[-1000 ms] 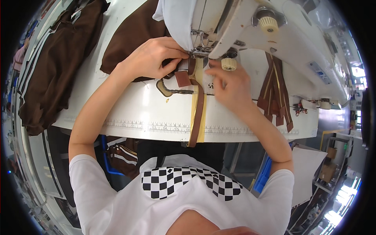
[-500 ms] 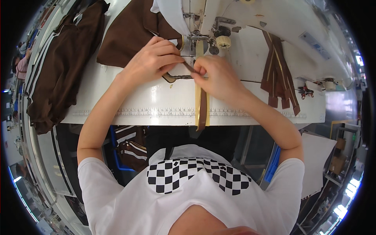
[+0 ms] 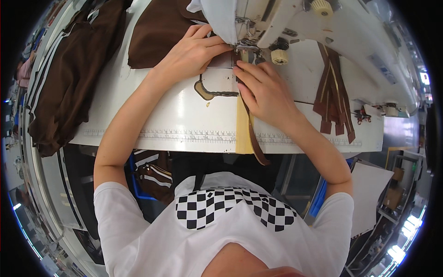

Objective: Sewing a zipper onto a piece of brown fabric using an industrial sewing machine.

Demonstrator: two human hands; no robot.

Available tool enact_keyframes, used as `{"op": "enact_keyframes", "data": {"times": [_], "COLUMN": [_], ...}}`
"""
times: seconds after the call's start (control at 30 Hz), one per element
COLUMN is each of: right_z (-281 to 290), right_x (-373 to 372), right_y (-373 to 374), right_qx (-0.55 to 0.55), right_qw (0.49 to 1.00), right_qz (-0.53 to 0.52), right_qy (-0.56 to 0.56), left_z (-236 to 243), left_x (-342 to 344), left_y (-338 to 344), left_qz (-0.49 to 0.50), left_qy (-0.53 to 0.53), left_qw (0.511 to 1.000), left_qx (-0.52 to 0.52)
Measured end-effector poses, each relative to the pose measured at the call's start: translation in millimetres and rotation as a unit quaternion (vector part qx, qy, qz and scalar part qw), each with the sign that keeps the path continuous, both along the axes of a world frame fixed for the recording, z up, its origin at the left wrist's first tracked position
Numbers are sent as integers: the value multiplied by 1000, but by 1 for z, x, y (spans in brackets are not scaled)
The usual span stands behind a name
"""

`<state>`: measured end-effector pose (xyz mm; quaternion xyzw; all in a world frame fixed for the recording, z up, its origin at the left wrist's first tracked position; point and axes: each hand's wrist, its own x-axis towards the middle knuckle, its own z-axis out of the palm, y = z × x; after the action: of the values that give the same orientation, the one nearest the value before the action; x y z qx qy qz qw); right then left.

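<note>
A long brown zipper (image 3: 253, 143) runs from under the presser foot (image 3: 247, 47) of a sewing machine down past the table's front edge. Its fingers bent together, my left hand (image 3: 194, 53) is closed at the zipper's top end, just left of the foot; the thumb is hidden. Nearer me, my right hand (image 3: 265, 90) has its fingertips and thumb on the zipper tape below the foot. A yellow strip (image 3: 242, 124) lies on the table under the zipper. Beyond my left hand spreads a brown fabric piece (image 3: 154, 37), with white cloth (image 3: 219, 18) beside the machine head.
Several brown zippers (image 3: 328, 92) lie right of the machine. A brown garment with white stripes (image 3: 76, 78) drapes over the left side. A ruler (image 3: 194, 136) runs along the white table's front edge. More striped brown pieces (image 3: 157, 177) lie below the table.
Both hands have moved from pinching the zipper's end in front of the machine: the left up to the presser foot, the right slightly lower. The zipper's end now lies at the foot.
</note>
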<state>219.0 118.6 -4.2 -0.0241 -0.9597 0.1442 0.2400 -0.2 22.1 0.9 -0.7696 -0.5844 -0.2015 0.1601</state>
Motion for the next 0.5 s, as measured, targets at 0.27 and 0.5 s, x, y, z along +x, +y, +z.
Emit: {"op": "enact_keyframes", "data": {"times": [0.27, 0.5], "right_z": [1, 9], "right_x": [7, 31], "right_y": [-10, -55], "right_qx": [57, 139], "right_qw": [997, 990], "right_qz": [-61, -5], "right_qy": [-4, 36], "left_z": [62, 62], "left_x": [-59, -182], "left_y": [21, 75], "left_qz": [131, 12], "left_qy": [-316, 227], "left_qw": [937, 967], "left_qx": [-76, 117]}}
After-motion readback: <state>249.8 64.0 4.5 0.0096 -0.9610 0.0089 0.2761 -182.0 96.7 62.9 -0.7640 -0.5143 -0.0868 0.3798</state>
